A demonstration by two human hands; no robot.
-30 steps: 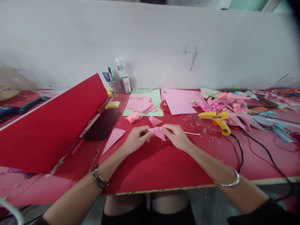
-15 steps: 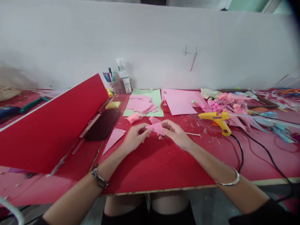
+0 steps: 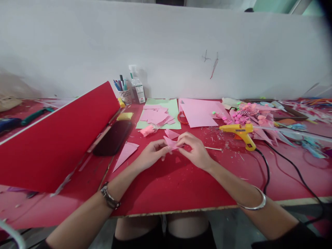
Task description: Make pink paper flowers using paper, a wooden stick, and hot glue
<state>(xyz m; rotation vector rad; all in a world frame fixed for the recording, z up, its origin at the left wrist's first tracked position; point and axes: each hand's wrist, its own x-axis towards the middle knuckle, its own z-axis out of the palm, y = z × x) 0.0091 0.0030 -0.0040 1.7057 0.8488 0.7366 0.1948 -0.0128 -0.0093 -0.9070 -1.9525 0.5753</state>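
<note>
My left hand and my right hand meet over the middle of the red table. Between them they pinch a small folded pink paper piece, held just above the table. The fingers of both hands are closed on its edges. A pink paper triangle lies flat to the left of my left hand. Another small pink scrap lies just beyond the held piece.
A yellow glue gun with a black cord rests at the right. Pink sheets, a green sheet with pink cut-outs, a pen cup and a bottle stand behind. A tilted red board and a black case lie left.
The pink piece has been turned and folded smaller between my fingers. My right hand has curled over it, and both hands have closed in slightly.
</note>
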